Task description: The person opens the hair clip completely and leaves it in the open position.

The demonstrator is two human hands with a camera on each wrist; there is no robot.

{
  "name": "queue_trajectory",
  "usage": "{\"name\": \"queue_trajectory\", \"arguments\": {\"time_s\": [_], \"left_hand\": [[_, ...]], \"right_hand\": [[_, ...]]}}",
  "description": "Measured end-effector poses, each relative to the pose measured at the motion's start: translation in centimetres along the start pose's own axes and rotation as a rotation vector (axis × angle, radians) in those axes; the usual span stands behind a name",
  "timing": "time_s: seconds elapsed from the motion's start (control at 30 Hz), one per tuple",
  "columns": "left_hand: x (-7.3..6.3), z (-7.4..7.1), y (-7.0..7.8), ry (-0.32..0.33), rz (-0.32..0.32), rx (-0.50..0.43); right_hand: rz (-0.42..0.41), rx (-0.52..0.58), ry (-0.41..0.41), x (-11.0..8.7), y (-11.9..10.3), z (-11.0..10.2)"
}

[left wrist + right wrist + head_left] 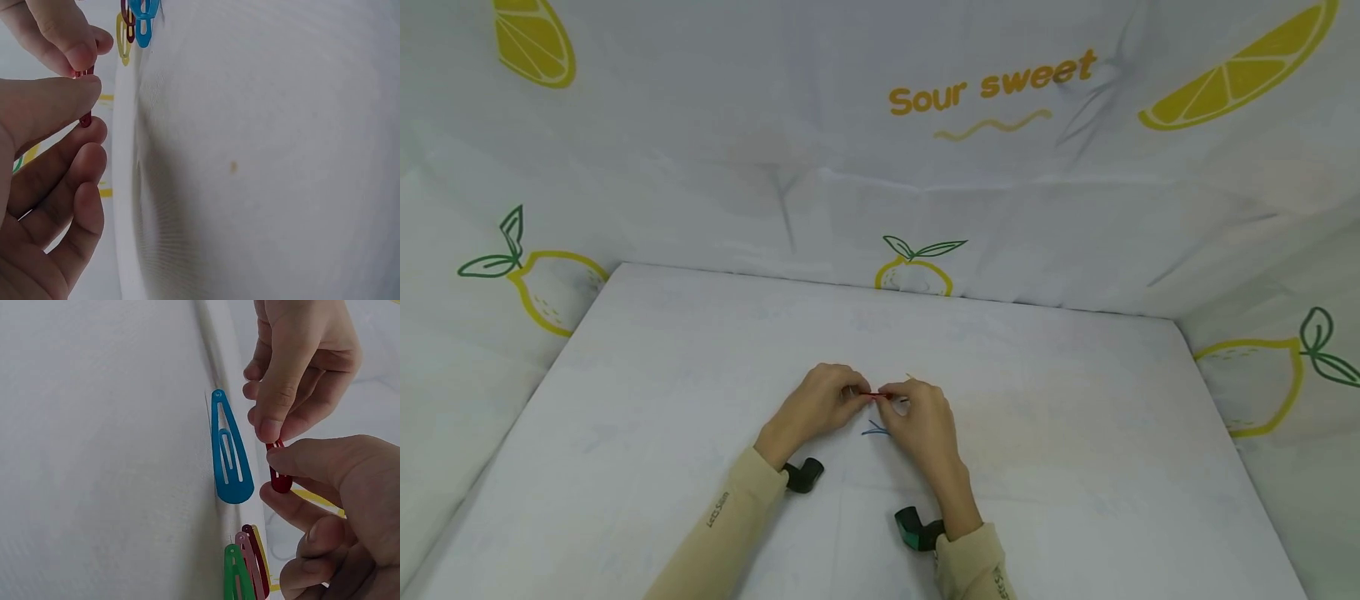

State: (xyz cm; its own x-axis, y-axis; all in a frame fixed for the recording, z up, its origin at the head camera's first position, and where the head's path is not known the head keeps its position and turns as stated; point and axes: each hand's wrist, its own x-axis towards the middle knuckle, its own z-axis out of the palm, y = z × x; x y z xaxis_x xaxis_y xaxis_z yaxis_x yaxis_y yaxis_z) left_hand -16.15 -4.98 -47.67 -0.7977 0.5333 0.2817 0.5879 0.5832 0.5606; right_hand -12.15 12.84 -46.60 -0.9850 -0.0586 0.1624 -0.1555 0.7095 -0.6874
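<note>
A red snap hair clip (281, 483) is held up off the table between both hands. My left hand (820, 404) pinches one end of it between thumb and fingers. The other end sits between the thumb and forefinger of my right hand (928, 425). Below them on the table lies a blue snap hair clip (235, 492), partly behind the right hand in the head view. Past it, in the right wrist view, are a green hair clip (234, 565), a pink one (249, 559) and a dark red one (260, 569). A yellow hair clip (124, 47) shows in the left wrist view.
A white cloth covers the table (1075, 433). Behind and at both sides hang white curtains (715, 200) printed with lemons and lettering. A dark wrist device (805, 475) is on the left wrist, and another dark device (916, 529) is on the right.
</note>
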Motion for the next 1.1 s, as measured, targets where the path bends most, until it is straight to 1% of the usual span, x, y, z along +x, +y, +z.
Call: {"name": "queue_trajectory", "arguments": {"time_s": [0.1, 0.2, 0.43, 0.53, 0.77, 0.9, 1.1], "left_hand": [[-0.19, -0.01, 0.12, 0.011, -0.001, -0.003], [-0.38, 0.06, 0.20, 0.036, 0.019, -0.003], [-0.50, 0.49, 0.17, 0.144, 0.114, 0.009], [-0.50, 0.65, 0.17, 0.178, 0.136, 0.008], [-0.47, 0.82, 0.36, 0.216, 0.142, 0.008], [-0.48, 0.89, 0.45, 0.229, 0.135, 0.018], [-0.40, 0.91, 0.76, 0.225, 0.115, 0.025]], "right_hand": [[-0.013, 0.005, 0.011, -0.06, 0.05, 0.07], [-0.037, 0.004, 0.028, -0.12, 0.12, 0.16], [-0.093, -0.026, 0.073, -0.27, 0.37, 0.29], [-0.108, -0.029, 0.082, -0.32, 0.43, 0.30], [-0.157, -0.040, 0.101, -0.40, 0.42, 0.35], [-0.159, -0.038, 0.113, -0.39, 0.36, 0.41], [-0.167, -0.044, 0.143, -0.24, 0.20, 0.66]]}}
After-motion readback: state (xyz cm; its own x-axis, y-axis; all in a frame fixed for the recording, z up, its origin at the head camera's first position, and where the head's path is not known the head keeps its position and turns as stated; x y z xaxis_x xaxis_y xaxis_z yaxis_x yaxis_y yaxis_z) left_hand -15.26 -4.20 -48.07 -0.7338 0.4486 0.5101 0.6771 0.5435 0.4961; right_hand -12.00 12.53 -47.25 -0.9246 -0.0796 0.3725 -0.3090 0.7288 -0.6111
